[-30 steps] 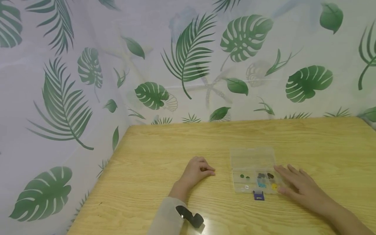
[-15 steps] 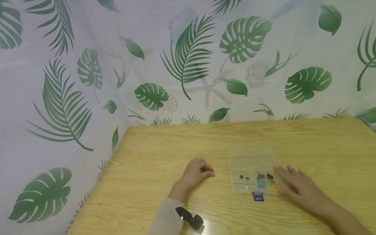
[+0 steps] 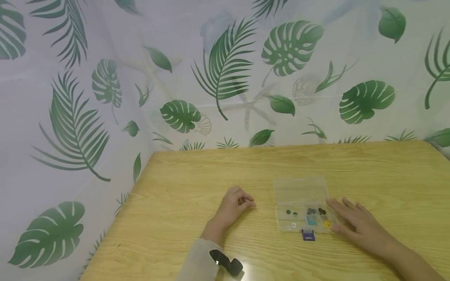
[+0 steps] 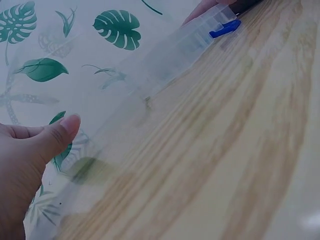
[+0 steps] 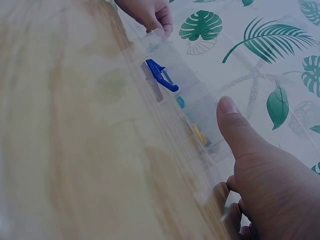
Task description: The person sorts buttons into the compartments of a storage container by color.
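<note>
A clear plastic compartment box (image 3: 284,221) lies with its lid (image 3: 300,189) folded back on the table. Small pieces sit in its compartments: green (image 3: 288,212), blue (image 3: 311,221), dark (image 3: 322,211) and yellow (image 3: 327,224). A blue-purple latch (image 3: 308,235) hangs from its front edge, also visible as a blue latch (image 5: 162,76) in the right wrist view. My right hand (image 3: 362,226) rests at the box's right side, fingers extended, fingertips at its edge. To the left, my left hand (image 3: 232,207) rests on the table, fingers loosely curled, apart from the box, with nothing visible in them.
The wooden table (image 3: 197,168) reaches back to a leaf-printed cloth (image 3: 239,78), which also covers the left side. A black strap device (image 3: 228,262) is on the left sleeve (image 3: 202,259).
The thumb and fingertips of my left hand were together a second ago and now lie slightly apart. My right hand and the box stay in place; the view shifts a little.
</note>
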A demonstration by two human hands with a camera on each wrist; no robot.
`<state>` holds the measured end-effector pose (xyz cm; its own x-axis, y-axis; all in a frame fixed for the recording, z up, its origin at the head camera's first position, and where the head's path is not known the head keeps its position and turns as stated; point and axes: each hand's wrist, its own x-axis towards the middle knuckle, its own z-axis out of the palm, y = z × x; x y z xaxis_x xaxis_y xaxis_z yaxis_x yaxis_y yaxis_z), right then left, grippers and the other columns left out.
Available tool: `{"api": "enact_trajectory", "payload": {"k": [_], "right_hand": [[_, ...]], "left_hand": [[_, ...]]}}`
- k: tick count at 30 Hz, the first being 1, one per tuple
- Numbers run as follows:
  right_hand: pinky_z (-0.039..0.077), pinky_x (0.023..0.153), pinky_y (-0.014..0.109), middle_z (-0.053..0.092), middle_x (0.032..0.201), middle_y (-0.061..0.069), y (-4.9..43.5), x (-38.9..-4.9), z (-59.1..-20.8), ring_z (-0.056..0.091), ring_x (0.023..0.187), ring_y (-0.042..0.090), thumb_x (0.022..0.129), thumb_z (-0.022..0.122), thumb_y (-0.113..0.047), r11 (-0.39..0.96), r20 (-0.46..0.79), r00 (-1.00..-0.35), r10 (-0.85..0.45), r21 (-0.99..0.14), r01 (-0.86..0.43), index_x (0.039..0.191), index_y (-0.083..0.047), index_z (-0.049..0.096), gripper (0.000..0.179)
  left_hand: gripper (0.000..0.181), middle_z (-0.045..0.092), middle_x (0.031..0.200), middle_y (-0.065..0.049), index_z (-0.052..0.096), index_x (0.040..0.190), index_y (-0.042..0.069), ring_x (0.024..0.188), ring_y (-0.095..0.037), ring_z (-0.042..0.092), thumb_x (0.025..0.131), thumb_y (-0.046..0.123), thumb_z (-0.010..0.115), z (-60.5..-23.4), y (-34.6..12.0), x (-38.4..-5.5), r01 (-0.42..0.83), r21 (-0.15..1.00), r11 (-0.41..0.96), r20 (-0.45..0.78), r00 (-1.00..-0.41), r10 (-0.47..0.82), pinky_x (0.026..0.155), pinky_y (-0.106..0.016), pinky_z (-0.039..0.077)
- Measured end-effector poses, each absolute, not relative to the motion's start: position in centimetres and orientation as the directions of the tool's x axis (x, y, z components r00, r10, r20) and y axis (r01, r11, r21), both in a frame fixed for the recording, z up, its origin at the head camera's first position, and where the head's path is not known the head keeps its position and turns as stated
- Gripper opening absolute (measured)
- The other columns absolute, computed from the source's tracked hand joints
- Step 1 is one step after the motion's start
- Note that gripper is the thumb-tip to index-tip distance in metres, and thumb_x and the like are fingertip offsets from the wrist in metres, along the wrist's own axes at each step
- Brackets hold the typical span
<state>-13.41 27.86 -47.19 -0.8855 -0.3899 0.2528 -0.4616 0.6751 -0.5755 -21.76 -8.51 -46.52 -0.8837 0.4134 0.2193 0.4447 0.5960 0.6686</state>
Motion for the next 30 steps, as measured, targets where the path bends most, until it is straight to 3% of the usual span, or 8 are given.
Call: {"api": "enact_trajectory", "payload": {"k": [10, 23, 30], "right_hand": [[-0.007, 0.113, 0.054, 0.040, 0.143, 0.025, 27.8, -13.5, -47.0, 0.022, 0.131, 0.056, 0.092, 0.061, -0.020, 0.679, 0.243, -0.887, -0.392, -0.574, -0.457, 0.149, -0.017, 0.030, 0.065], [-0.009, 0.114, 0.049, 0.040, 0.142, 0.025, 27.8, -13.5, -46.9, 0.023, 0.131, 0.056, 0.092, 0.061, -0.020, 0.685, 0.244, -0.887, -0.392, -0.566, -0.458, 0.149, -0.017, 0.030, 0.065], [-0.007, 0.112, 0.056, 0.039, 0.143, 0.026, 27.7, -13.4, -47.1, 0.023, 0.130, 0.058, 0.092, 0.061, -0.019, 0.675, 0.246, -0.885, -0.397, -0.575, -0.462, 0.149, -0.015, 0.030, 0.065]], "left_hand": [[0.018, 0.051, 0.081, 0.007, 0.070, 0.091, 0.013, 0.082, -0.008, 0.043, 0.084, 0.029, 0.069, -45.7, -8.1, -21.7, 0.447, 0.702, 0.554, 0.263, -0.886, 0.382, 0.071, -0.020, 0.040], [0.015, 0.053, 0.076, 0.003, 0.072, 0.087, 0.011, 0.078, -0.009, 0.044, 0.080, 0.024, 0.074, -44.9, -5.4, -21.6, 0.573, 0.635, 0.517, 0.400, -0.817, 0.415, 0.069, -0.018, 0.038], [0.013, 0.055, 0.077, 0.003, 0.072, 0.085, 0.012, 0.078, -0.010, 0.046, 0.080, 0.024, 0.074, -44.6, -2.8, -21.3, 0.640, 0.571, 0.513, 0.426, -0.766, 0.482, 0.071, -0.014, 0.037]]}}
